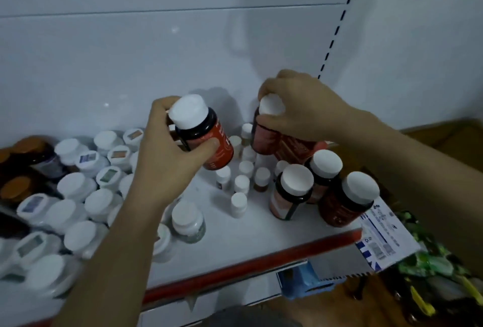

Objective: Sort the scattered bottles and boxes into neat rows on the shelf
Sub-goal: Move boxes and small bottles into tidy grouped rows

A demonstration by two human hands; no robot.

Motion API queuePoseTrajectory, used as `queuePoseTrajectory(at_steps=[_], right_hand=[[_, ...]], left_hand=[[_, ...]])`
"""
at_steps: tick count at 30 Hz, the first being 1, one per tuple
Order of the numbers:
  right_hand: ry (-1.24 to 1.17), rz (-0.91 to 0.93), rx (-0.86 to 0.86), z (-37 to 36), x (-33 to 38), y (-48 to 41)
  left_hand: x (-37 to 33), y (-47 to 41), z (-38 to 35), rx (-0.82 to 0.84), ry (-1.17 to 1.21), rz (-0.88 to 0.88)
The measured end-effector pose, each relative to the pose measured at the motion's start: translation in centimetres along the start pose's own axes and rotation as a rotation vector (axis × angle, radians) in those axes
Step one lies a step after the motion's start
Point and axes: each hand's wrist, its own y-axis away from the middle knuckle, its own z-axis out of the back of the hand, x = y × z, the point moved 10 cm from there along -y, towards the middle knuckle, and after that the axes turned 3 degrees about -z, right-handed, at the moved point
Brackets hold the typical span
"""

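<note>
The left hand [170, 151] wraps its fingers and thumb round the body of a red-labelled bottle [209, 141], thumb lying across the label. The bottle is tilted: its long axis runs from the white cap, up by the fingertips, down and rightward to the base, which hangs over a cluster of small vials [243, 183]. Just to the right, the right hand [303, 110] pinches the white cap of a second dark bottle [262, 138] from above; that bottle hangs roughly upright beneath the fingers (its base is hidden, so I cannot tell if it rests on the shelf). The white back panel [130, 65] is close behind both grips. Left of the left wrist, white-capped jars [78, 185] crowd together. Below the right wrist stand three dark bottles [324, 170]. Between these groups, nearer the person, a bare strip of shelf [243, 238] reaches the red front edge [261, 261].
</note>
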Motion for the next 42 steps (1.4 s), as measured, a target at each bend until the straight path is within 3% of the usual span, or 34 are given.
queuePoseTrajectory(at_steps=[6, 11, 17, 22, 26, 29, 31, 33, 37, 42], right_hand=[[0.158, 0.167, 0.174, -4.1, 1.4, -1.9], [0.156, 0.215, 0.215, -6.1, 1.6, -2.4], [0.130, 0.268, 0.273, -6.9, 1.0, -2.4], [0.101, 0.280, 0.197, -5.8, 0.4, -3.7], [0.278, 0.260, 0.255, -6.7, 0.4, -5.9], [0.509, 0.414, 0.288, -8.0, 2.2, -6.6], [0.675, 0.551, 0.318, -8.8, 3.3, -6.3], [0.764, 0.636, 0.317, -8.9, 3.5, -6.5], [0.745, 0.649, 0.393, -9.1, 2.4, -7.2], [0.753, 0.680, 0.527, -11.4, 2.2, -7.2]], left_hand=[[1.5, 0.8, 1.4, -0.077, -0.050, 0.052], [2.6, -0.2, 2.0, -0.085, -0.211, 0.114], [2.8, -3.6, -1.0, 0.124, -0.557, 0.056], [4.3, -5.1, -3.5, 0.330, -0.938, 0.022], [5.2, -4.9, -4.3, 0.383, -1.252, 0.011], [3.7, -4.8, -5.6, 0.384, -1.368, -0.176], [2.0, -3.9, -7.5, 0.439, -1.295, -0.409], [1.6, -3.1, -8.8, 0.543, -1.276, -0.521], [4.1, -2.3, -10.3, 0.731, -1.383, -0.513], [4.9, -2.7, -10.6, 0.710, -1.381, -0.516]])
